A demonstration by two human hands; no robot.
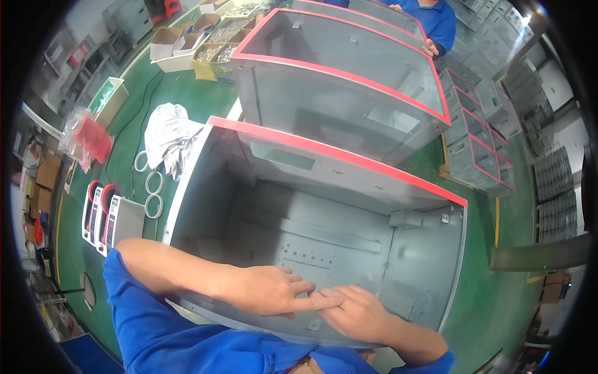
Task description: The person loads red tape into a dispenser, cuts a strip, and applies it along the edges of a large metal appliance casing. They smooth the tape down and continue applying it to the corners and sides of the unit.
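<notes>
My left hand and my right hand meet above the near side of an open grey metal cabinet. The left fingers are curled, with the index finger reaching across to touch the right fingertips. On the right hand, thumb and fingers are pinched together. Whatever may lie between the fingertips is hidden or too small to make out. A red strip runs along the cabinet's far rim. Inside the cabinet are a row of holes in its base and a small grey box at the right.
Beyond stands another red-edged cabinet; a person in blue touches it. At left are tape dispensers, white rings, a white cloth and a trailing cable. Stacked cabinets stand at right. Boxes of small parts sit at the back.
</notes>
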